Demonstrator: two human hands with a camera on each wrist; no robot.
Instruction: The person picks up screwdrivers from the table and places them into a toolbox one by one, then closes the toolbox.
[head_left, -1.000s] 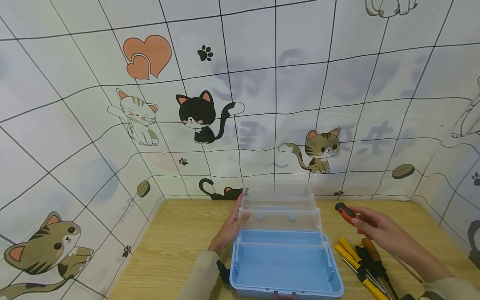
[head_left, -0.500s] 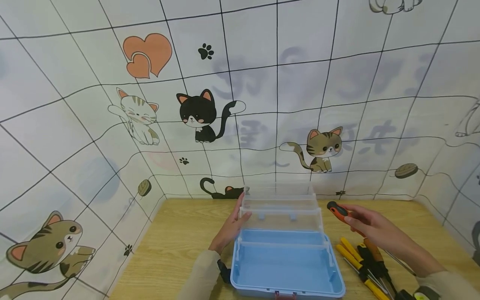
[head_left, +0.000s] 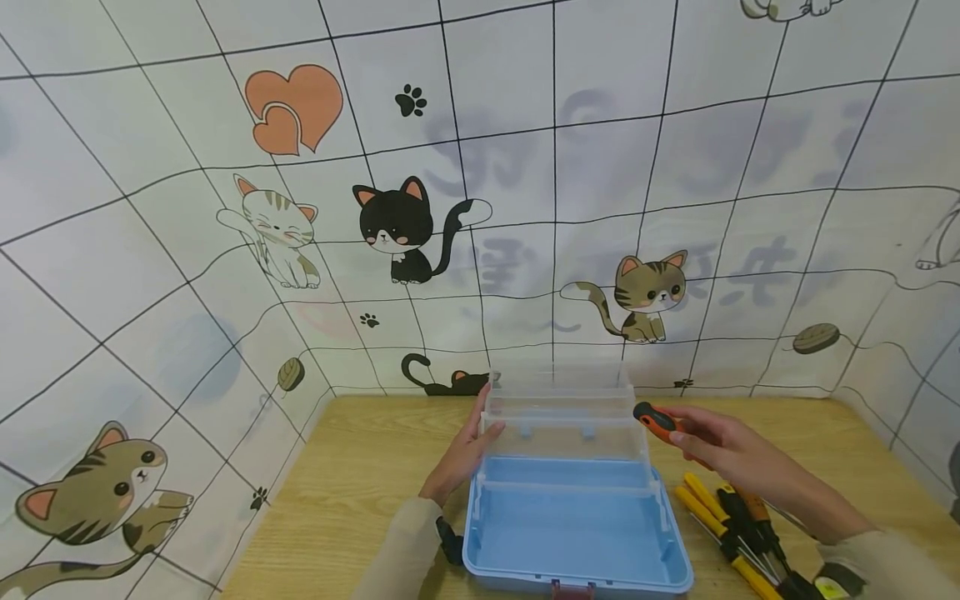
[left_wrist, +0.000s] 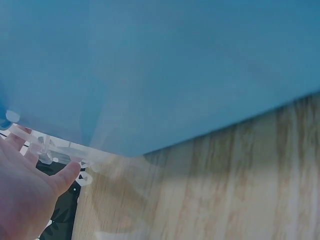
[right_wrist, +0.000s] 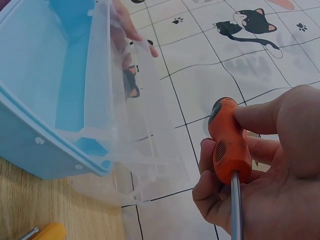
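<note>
Some yellow screwdrivers (head_left: 702,494) lie outside the blue box (head_left: 570,527); left hand (head_left: 461,460) pinches its raised clear lid (head_left: 562,442), right hand (head_left: 738,450) an orange-black screwdriver (head_left: 657,423).

Box (head_left: 566,537): interior accessible from above, over front rim. Rear blocked by raised lid (head_left: 562,437), patterned wall (head_left: 517,325) behind. Left hand (head_left: 462,458) occupies lid's left edge; right hand (head_left: 738,450) with screwdriver (head_left: 657,422) crowds its right. Tools (head_left: 738,518) obstruct low passage along box's right side. Table (head_left: 360,467) left of left sleeve (head_left: 397,550): free.
</note>
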